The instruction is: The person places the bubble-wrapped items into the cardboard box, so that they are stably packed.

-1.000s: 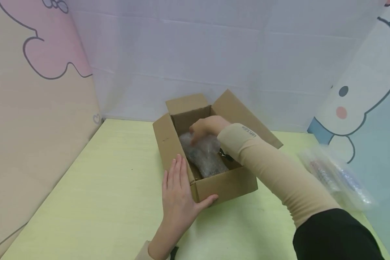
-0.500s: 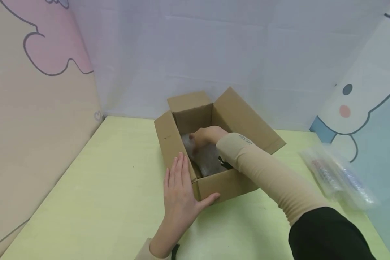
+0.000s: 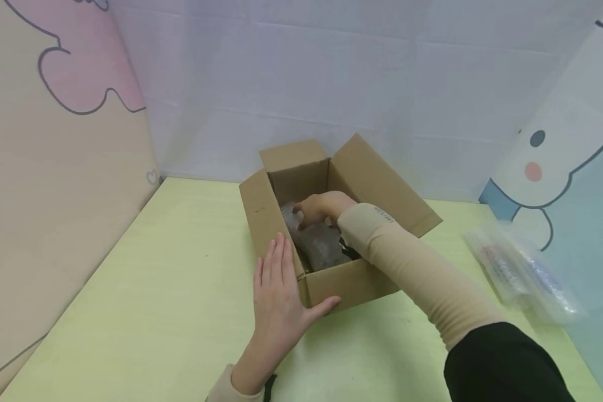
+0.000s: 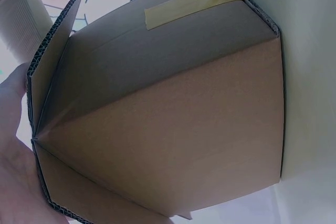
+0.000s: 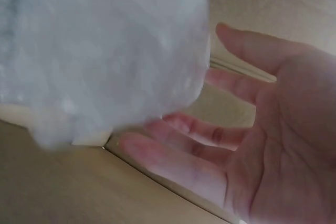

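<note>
An open cardboard box point(image 3: 352, 287) stands tilted across the table, with a bubble-wrapped bundle point(image 3: 326, 248) inside it. My left hand point(image 3: 278, 312) lies with straight fingers against the box's left flap, its thumb spread along the near wall. In the left wrist view, the box's outer side point(image 4: 178, 129) fills the middle, and part of that hand point(image 4: 16, 177) shows at the edge. My right hand point(image 3: 324, 206) reaches down into the box above the bundle. The right wrist view has its fingers point(image 5: 178, 169) spread and loosely bent beside the blurred bubble wrap point(image 5: 115, 45). What the wrap encloses cannot be made out.
A clear plastic package point(image 3: 522, 273) of wrapped items lies at the table's right edge. The box's raised right flap point(image 3: 382, 184) stands beside the right forearm. A white cloth backdrop point(image 3: 291, 72) hangs behind the pale yellow table point(image 3: 181, 268).
The bubble-wrapped bundle has sunk lower in the box. My right hand went down with it, then rose slightly, its fingers now loosened. The left hand has kept its place on the box.
</note>
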A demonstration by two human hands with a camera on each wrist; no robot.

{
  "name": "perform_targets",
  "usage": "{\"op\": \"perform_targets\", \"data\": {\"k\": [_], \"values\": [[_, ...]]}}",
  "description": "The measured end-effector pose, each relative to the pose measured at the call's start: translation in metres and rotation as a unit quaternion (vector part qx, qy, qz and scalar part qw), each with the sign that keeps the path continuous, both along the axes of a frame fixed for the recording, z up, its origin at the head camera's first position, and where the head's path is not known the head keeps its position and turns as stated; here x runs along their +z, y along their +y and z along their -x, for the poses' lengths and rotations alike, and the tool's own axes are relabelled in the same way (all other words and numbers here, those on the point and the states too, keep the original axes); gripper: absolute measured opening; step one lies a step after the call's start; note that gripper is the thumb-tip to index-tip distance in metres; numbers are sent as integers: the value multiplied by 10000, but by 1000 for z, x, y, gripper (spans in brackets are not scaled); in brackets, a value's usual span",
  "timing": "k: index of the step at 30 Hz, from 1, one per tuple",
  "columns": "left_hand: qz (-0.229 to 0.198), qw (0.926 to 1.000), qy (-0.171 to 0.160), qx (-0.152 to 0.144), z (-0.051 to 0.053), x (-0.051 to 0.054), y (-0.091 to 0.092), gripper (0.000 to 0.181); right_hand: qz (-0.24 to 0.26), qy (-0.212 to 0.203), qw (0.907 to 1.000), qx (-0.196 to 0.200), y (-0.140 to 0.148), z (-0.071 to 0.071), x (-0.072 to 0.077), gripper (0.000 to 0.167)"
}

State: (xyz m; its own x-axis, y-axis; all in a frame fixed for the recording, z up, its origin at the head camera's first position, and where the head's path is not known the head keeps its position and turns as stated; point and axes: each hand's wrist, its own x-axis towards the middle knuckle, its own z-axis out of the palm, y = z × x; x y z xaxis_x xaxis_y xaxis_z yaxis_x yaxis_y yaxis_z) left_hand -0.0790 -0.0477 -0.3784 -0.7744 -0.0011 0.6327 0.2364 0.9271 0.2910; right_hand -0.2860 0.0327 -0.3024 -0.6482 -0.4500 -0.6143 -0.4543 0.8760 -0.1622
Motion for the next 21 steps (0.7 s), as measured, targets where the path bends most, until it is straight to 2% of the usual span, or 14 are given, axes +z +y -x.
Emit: {"op": "perform_targets", "data": {"k": [6, 13, 21], "values": [[104, 9999, -13, 26, 0, 1, 1, 124, 55, 387, 9985, 375, 9, -3, 20, 67], [235, 9995, -210, 54, 0, 2, 1, 125, 295, 354, 9989, 121, 27, -9, 58, 66], [330, 9987, -373, 97, -1, 5, -1, 124, 636, 539, 9965, 97, 51, -16, 99, 64]]}}
